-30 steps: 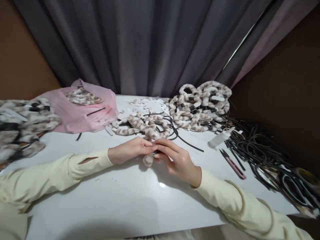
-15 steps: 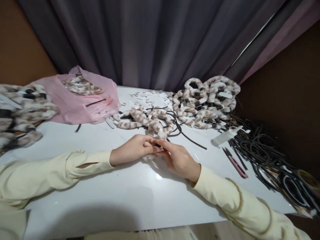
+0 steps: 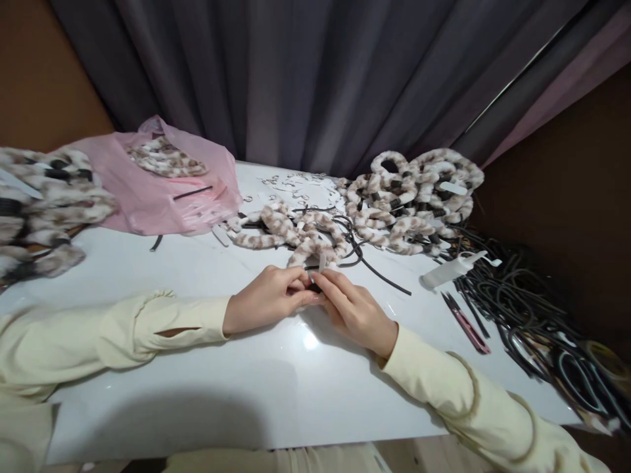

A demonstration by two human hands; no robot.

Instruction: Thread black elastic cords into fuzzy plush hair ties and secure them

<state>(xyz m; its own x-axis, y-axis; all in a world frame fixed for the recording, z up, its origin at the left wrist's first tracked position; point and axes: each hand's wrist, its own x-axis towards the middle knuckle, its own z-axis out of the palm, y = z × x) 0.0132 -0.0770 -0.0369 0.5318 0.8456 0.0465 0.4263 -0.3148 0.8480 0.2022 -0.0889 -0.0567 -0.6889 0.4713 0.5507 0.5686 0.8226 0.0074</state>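
My left hand (image 3: 269, 297) and my right hand (image 3: 353, 309) meet over the middle of the table, fingertips pinched together. Between them shows a small dark bit (image 3: 315, 287), apparently the joint of a furry spotted ring; the fingers cover most of it. A narrow white strip (image 3: 323, 263) stands up by the right fingertips. Just beyond the hands lies a brown-and-white furry ring (image 3: 332, 230), partly overlapping other furry loops (image 3: 276, 223). Whether that ring is the held one, I cannot tell. Dark cords (image 3: 382, 274) trail out to its right.
Left stands a pink plastic bag (image 3: 162, 207) beside a furry heap (image 3: 73, 203). Small metal rings (image 3: 296, 187) lie at the back. To the right are a pile of furry rings (image 3: 414, 197), a white squeeze bottle (image 3: 448, 270), pink-handled thread snips (image 3: 468, 328) and tangled black cords (image 3: 522, 302).
The right fingers have shifted, and the white strip now shows above them. Furry material seen below the fingertips before is now out of sight. Both hands stay together.
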